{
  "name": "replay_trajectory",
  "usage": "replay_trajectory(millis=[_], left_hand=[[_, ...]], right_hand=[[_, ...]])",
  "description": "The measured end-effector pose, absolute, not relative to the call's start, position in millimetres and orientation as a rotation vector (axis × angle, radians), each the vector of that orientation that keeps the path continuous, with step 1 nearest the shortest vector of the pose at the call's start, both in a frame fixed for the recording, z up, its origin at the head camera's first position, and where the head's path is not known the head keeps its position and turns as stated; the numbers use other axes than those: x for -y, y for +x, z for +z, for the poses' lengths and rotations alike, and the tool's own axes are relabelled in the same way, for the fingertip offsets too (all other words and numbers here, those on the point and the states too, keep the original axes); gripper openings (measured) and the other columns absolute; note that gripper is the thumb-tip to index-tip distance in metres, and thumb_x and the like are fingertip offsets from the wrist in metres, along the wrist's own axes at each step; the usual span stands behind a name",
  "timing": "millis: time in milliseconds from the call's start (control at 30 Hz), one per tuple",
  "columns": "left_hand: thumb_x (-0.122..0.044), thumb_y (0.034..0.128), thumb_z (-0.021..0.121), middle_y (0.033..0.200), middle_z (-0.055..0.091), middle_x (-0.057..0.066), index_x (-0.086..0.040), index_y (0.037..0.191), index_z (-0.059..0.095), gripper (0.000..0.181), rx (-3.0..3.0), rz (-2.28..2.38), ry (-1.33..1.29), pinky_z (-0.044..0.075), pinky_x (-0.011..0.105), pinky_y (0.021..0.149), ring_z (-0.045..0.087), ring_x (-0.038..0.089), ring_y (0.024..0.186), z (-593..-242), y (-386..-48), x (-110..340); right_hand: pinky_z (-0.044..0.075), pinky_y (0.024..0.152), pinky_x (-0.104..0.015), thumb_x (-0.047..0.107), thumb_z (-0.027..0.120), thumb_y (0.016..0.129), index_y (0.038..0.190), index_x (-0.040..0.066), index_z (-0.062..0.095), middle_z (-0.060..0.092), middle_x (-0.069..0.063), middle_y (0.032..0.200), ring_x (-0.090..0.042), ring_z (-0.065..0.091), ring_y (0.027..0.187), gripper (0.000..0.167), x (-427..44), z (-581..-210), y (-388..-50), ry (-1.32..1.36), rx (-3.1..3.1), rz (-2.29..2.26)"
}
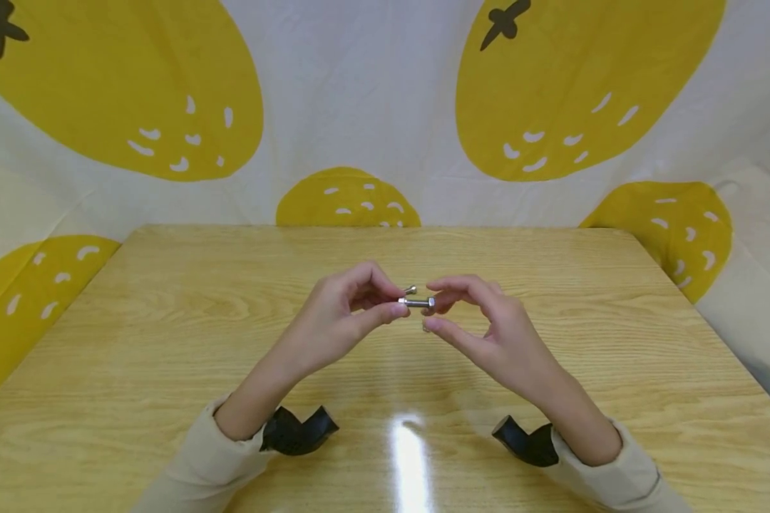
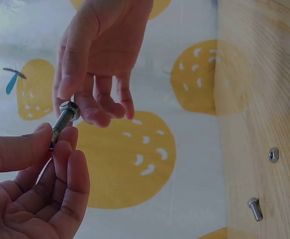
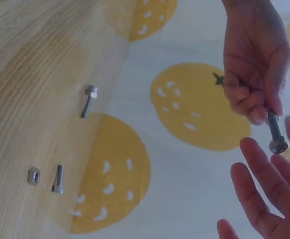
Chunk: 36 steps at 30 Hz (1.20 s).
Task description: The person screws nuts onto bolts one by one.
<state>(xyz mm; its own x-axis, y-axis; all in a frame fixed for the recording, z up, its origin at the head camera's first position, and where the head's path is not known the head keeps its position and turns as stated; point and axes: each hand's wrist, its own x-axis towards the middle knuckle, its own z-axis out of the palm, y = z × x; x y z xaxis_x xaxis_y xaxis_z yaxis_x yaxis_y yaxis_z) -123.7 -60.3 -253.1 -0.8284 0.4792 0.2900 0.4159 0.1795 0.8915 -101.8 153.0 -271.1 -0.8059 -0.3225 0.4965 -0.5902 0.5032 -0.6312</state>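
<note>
A silver bolt point(image 1: 417, 303) lies almost level above the table in the head view, with a hex nut point(image 1: 431, 303) on its right end. My left hand point(image 1: 336, 313) pinches the bolt's left end between thumb and fingertips, covering part of it. Threads show between those fingers and the nut point(image 2: 70, 110) in the left wrist view. Around the nut end, my right hand point(image 1: 481, 320) has its thumb and index finger spread apart. The right wrist view shows the right hand's fingers point(image 3: 254, 194) extended beside the nut, not gripping it.
On the wooden table point(image 1: 167, 342) lie two loose bolts, one bolt point(image 3: 88, 101) farther from the other bolt point(image 3: 59, 179), which has a loose nut point(image 3: 34, 176) beside it. A white cloth point(image 1: 359, 92) with yellow fruit prints hangs behind the table's far edge.
</note>
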Motion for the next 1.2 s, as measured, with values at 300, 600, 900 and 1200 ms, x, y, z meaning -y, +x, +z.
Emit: replay_trajectory(millis=[300, 600, 900, 1200], left_hand=[[-0.005, 0.0843, 0.067, 0.090, 0.064, 0.007, -0.004, 0.092, 0.060, 0.010, -2.342, 1.771, 0.845, 0.055, 0.029, 0.070, 0.063, 0.015, 0.078, -252.5, -122.5, 59.9], [-0.005, 0.0837, 0.067, 0.090, 0.063, 0.007, -0.004, 0.090, 0.059, 0.011, -2.335, 1.778, 0.875, 0.054, 0.026, 0.070, 0.062, 0.015, 0.077, -253.4, -121.9, 58.5], [-0.004, 0.0840, 0.067, 0.089, 0.064, 0.009, -0.002, 0.091, 0.059, 0.011, -2.351, 1.764, 0.899, 0.053, 0.026, 0.068, 0.062, 0.014, 0.075, -254.3, -121.5, 59.2], [-0.005, 0.0849, 0.066, 0.090, 0.064, 0.007, -0.004, 0.092, 0.059, 0.010, -2.334, 1.772, 0.871, 0.054, 0.026, 0.069, 0.062, 0.015, 0.076, -253.3, -122.3, 59.0]], right_hand=[[0.038, 0.076, -0.028, 0.001, 0.070, 0.080, 0.104, 0.009, 0.063, 0.068, 0.004, 0.093, -0.011, 0.051, 0.090, 0.026, -151.9, -271.9, -102.3, 0.823, 2.373, 1.157], [0.038, 0.077, -0.034, 0.018, 0.050, 0.097, 0.089, 0.014, 0.065, 0.066, 0.008, 0.087, -0.013, 0.049, 0.089, 0.018, -147.6, -273.2, -100.2, 0.751, 2.511, 1.183], [0.040, 0.078, -0.033, 0.017, 0.063, 0.089, 0.105, 0.013, 0.063, 0.066, 0.006, 0.092, -0.010, 0.055, 0.090, 0.017, -151.4, -271.6, -100.7, 0.728, 2.501, 1.159], [0.041, 0.077, -0.028, -0.001, 0.072, 0.077, 0.107, 0.009, 0.061, 0.064, 0.004, 0.096, -0.011, 0.053, 0.091, 0.034, -153.0, -273.4, -102.7, 0.882, 2.348, 1.070]])
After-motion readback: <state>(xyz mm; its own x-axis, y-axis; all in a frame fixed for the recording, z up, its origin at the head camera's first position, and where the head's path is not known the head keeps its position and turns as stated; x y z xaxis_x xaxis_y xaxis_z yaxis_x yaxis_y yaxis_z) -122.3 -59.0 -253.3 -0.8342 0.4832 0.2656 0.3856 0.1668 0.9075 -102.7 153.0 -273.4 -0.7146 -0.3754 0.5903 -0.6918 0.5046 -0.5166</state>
